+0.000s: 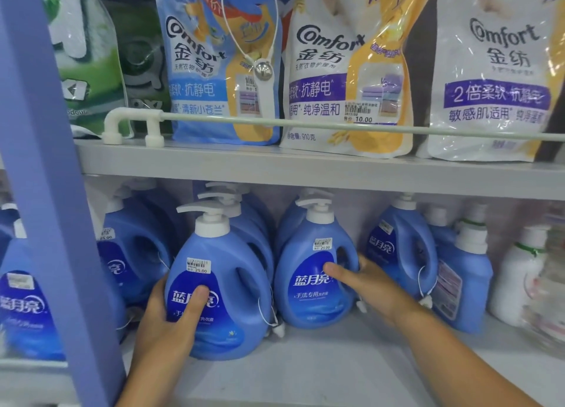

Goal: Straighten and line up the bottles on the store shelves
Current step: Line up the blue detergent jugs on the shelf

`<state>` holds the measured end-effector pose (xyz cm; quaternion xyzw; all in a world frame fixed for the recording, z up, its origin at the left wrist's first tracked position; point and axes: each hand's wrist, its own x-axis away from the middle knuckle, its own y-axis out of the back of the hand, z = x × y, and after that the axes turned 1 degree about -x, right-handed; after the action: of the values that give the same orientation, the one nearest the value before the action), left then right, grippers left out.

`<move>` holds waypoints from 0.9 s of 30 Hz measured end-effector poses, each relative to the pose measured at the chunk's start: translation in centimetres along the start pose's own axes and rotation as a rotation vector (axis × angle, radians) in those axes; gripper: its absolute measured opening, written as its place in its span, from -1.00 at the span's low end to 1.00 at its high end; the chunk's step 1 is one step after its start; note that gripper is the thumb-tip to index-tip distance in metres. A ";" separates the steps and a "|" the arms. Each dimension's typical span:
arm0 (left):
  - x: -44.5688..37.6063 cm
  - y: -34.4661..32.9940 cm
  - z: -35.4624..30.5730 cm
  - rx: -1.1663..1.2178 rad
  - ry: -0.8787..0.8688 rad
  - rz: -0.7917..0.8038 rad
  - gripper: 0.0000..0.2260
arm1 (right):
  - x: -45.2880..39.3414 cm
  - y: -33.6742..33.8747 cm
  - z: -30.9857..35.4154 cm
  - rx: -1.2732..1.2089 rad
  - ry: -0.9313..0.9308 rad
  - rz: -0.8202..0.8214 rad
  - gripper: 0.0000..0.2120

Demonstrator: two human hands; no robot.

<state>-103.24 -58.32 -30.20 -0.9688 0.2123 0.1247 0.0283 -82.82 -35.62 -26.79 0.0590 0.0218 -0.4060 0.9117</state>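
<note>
Several blue pump bottles of laundry liquid stand on the lower shelf [305, 373]. My left hand [171, 321] grips the front-left blue bottle [226, 284] from its left side, thumb across the label. That bottle stands nearest the shelf's front edge. My right hand [363, 281] holds the neighbouring blue bottle [308, 269] on its right side, thumb on the label, fingers by the handle. This second bottle stands a little further back. More blue bottles line up behind both, and another blue bottle [400, 247] stands to the right, turned sideways.
A blue upright post [52, 223] rises at the left, with more blue bottles [24, 308] beyond it. White bottles [519, 281] stand at the far right. The upper shelf [305, 168] holds Comfort softener pouches [220, 70] behind a white rail [305, 123].
</note>
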 end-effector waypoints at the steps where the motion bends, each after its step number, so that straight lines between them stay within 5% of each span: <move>1: 0.1 0.0 0.0 0.002 0.003 0.000 -0.60 | -0.1 -0.1 -0.6 -0.006 0.024 -0.050 -0.54; 6: 0.0 0.0 0.0 0.008 0.019 0.009 -0.66 | -0.8 -0.7 -2.4 0.124 0.126 -0.389 -0.43; 11: 0.5 0.0 -0.4 0.023 0.005 0.021 -0.75 | -0.6 -2.0 -3.1 0.117 0.156 -0.387 -0.29; 17: 0.6 0.3 -0.3 0.003 0.007 0.020 -0.70 | -0.3 -1.2 -2.3 0.278 0.194 -0.339 -0.55; 22: 0.4 0.1 -0.3 -0.012 -0.007 0.016 -0.65 | -0.3 6.0 3.2 0.611 0.519 -0.875 -0.55; 27: 0.5 0.0 -0.6 -0.012 -0.014 0.034 -0.62 | -3.9 9.0 5.9 0.620 -0.055 -0.616 -0.36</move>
<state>-102.67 -58.57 -29.75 -0.9643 0.2278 0.1335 0.0216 -78.82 -27.51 -19.80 0.3097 -0.1088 -0.6478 0.6874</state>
